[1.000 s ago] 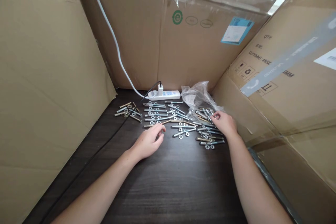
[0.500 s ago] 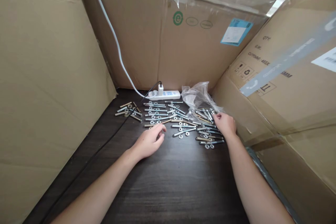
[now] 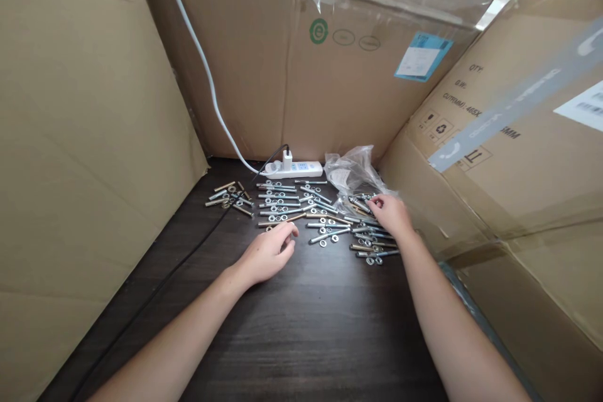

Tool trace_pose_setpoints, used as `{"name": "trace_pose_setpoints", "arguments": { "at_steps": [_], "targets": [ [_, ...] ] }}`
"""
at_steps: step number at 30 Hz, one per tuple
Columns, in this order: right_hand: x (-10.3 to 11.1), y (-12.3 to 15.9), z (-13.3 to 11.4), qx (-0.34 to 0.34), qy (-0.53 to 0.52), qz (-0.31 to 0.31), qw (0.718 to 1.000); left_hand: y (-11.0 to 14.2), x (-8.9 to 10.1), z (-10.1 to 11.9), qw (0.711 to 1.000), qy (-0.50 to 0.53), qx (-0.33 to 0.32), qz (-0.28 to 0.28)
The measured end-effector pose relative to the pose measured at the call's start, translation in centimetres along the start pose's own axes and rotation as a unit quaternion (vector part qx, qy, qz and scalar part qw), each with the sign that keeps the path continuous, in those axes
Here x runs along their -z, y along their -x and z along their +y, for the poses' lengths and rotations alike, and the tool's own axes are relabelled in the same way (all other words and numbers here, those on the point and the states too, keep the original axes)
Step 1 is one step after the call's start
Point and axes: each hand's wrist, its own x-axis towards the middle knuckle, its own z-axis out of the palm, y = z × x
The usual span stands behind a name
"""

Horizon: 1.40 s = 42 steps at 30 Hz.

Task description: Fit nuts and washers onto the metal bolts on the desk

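My left hand (image 3: 268, 252) hovers just above the table beside the middle rows of bolts (image 3: 279, 205). Its fingers are loosely bent, the thumb stands apart, and I see nothing held. My right hand (image 3: 392, 217) reaches to a loose pile of bolts (image 3: 358, 204) by the clear plastic bag (image 3: 349, 169). Its fingers are pinched at the pile, though what they grip is hidden. Nuts and washers (image 3: 335, 239) lie among the bolts. More bolts (image 3: 374, 254) lie in rows below the right hand, and a smaller scattered group (image 3: 242, 211) sits at the left.
A white power strip (image 3: 301, 169) with a plugged-in adapter stands behind the bolts. Its white cord (image 3: 207, 72) rises up the back box, and a black cable (image 3: 174, 272) crosses the dark table (image 3: 311, 339). Cardboard boxes wall the left (image 3: 89, 125), back (image 3: 245, 75) and right (image 3: 509, 201).
My right hand has moved left along the loose bolt pile, uncovering some of the table at its right. My left hand has stayed nearly still.
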Motion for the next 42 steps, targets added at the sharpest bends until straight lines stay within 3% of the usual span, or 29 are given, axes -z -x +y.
{"name": "trace_pose_setpoints", "arguments": {
  "at_steps": [8, 17, 23, 28, 35, 42],
  "targets": [
    [-0.2, -2.5, -1.3, -0.049, 0.028, -0.036, 0.998, 0.1, 0.1, 0.1, 1.000, -0.006, -0.001, -0.004],
    [2.5, -3.1, 0.1, -0.083, 0.031, 0.002, 0.996, 0.1, 0.2, 0.1, 1.000, -0.007, -0.004, -0.010],
    [1.3, -2.8, 0.2, -0.062, 0.045, -0.039, 0.996, 0.1, 0.1, 0.0, 1.000, -0.010, 0.000, -0.016],
    [1.2, -2.2, -0.3, -0.044, 0.051, -0.036, 0.997, 0.2, 0.1, 0.1, 1.000, -0.006, 0.002, -0.013],
    [0.9, -1.2, -2.1, 0.054, 0.040, -0.078, 0.995, 0.2, 0.1, 0.1, 1.000, -0.015, -0.001, -0.016],
    [0.4, -1.0, -2.0, 0.058, 0.052, -0.096, 0.992, 0.2, 0.1, 0.1, 1.000, -0.013, -0.001, -0.017]
  ]
}}
